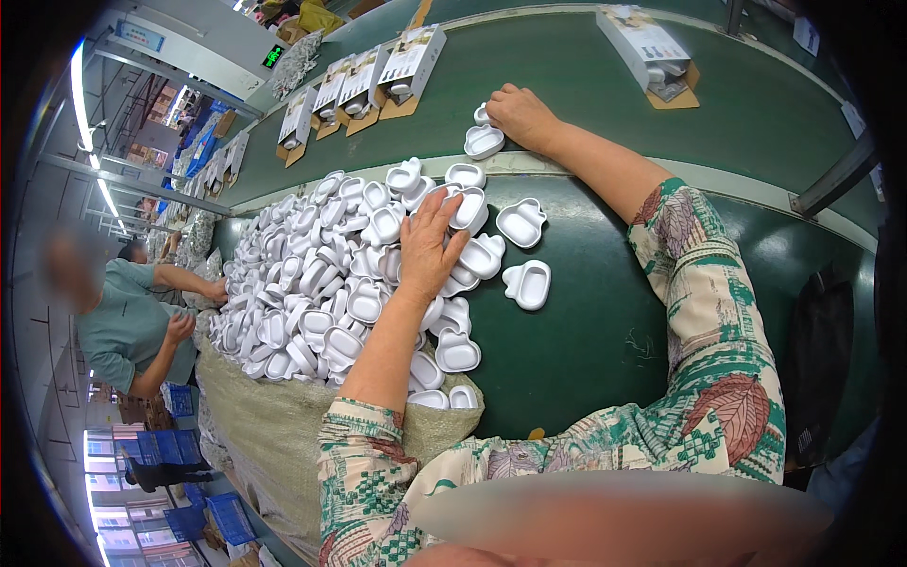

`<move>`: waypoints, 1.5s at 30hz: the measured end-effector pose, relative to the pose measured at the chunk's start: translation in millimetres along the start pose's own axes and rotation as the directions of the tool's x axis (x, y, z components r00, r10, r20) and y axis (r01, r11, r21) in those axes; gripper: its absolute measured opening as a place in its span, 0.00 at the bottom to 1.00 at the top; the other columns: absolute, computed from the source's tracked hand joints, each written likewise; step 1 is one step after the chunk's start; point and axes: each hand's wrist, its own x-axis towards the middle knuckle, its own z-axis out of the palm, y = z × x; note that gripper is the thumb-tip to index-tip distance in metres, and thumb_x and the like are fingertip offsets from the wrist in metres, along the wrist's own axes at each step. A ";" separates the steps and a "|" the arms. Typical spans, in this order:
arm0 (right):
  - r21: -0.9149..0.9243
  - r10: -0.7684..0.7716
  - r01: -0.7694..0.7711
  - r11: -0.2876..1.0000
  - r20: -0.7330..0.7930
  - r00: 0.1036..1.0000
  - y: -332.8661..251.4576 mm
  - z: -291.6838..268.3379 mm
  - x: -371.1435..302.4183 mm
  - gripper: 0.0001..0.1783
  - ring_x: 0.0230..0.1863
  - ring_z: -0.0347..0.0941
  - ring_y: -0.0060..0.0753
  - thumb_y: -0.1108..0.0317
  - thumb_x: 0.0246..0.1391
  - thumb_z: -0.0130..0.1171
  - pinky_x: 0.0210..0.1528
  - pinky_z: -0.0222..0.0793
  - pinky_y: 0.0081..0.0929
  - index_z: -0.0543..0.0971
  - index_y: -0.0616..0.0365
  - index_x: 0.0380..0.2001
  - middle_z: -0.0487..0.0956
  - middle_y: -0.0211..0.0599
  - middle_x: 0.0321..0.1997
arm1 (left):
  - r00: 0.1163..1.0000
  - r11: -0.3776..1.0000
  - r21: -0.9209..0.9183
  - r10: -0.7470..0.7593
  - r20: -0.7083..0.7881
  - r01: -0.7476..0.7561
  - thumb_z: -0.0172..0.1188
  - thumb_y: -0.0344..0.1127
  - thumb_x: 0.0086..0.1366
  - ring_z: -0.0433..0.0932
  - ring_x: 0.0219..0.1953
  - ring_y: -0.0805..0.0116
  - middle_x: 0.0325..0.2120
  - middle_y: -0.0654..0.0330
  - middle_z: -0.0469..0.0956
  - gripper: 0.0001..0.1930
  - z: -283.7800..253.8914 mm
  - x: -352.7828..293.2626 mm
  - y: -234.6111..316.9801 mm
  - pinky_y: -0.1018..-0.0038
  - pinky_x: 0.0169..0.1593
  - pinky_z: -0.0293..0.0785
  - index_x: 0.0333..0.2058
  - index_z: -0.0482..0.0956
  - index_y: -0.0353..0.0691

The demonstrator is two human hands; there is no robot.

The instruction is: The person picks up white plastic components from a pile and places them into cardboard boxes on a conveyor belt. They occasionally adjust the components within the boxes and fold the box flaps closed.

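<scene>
1. The left hand (430,248) lies palm down on the near right part of the pile of white dishes (283,274), fingers stretched and thumb apart; it seems to be steadying or sorting them rather than gripping one.
2. The right hand (518,115) reaches to the near edge of the green belt (548,52), fingers curled down over white dishes (484,143). I cannot tell whether they are clamped on one. Two pieces show there, perhaps set down on the belt to be within reach of the boxes.
3. The pile spreads over the left of the table (595,369), too many and too overlapped to count. Its near edge lies in the mouth of one woven sack (255,416), which suggests that the dishes were tipped out of it.
4. Two dishes (527,286) lie to the right of the pile, the nearer one clear of it.
5. Four boxes (411,68) stand in a row at the far left of the belt, and one box (644,47) is well apart at far right. Their flapped ends face the near side, likely for easy access; more boxes farther left are too small to count.
6. One co-worker (132,317) is at the left end of the pile.
</scene>
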 end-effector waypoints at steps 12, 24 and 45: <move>0.009 -0.055 0.055 0.998 -0.021 0.998 -5.8 -0.8 -0.1 0.05 0.43 0.69 0.38 0.67 0.46 0.56 0.42 0.67 0.36 0.78 0.54 0.27 0.75 0.34 0.33 | 1.000 1.000 -0.019 0.007 -0.004 -0.007 0.56 0.45 0.59 0.56 0.63 0.58 0.61 0.60 0.60 0.26 0.9 2.2 0.8 0.50 0.63 0.44 0.57 0.67 0.54; -0.153 -0.111 0.088 0.984 -0.148 0.983 9.5 7.6 47.3 0.07 0.44 0.69 0.36 0.69 0.45 0.53 0.42 0.67 0.35 0.78 0.54 0.29 0.74 0.34 0.37 | 1.000 1.000 -0.005 -0.003 -0.011 0.003 0.56 0.45 0.58 0.56 0.63 0.57 0.60 0.59 0.60 0.26 -1.9 0.6 4.8 0.48 0.62 0.44 0.57 0.67 0.53; 0.161 -0.253 0.234 0.959 0.111 0.961 -3.3 -76.3 -72.5 0.09 0.40 0.68 0.40 0.63 0.46 0.59 0.42 0.65 0.34 0.73 0.56 0.27 0.73 0.35 0.32 | 0.999 1.000 -0.018 0.009 -0.039 -0.010 0.56 0.45 0.58 0.57 0.63 0.58 0.60 0.60 0.61 0.26 0.5 -0.2 -0.7 0.47 0.62 0.44 0.56 0.67 0.54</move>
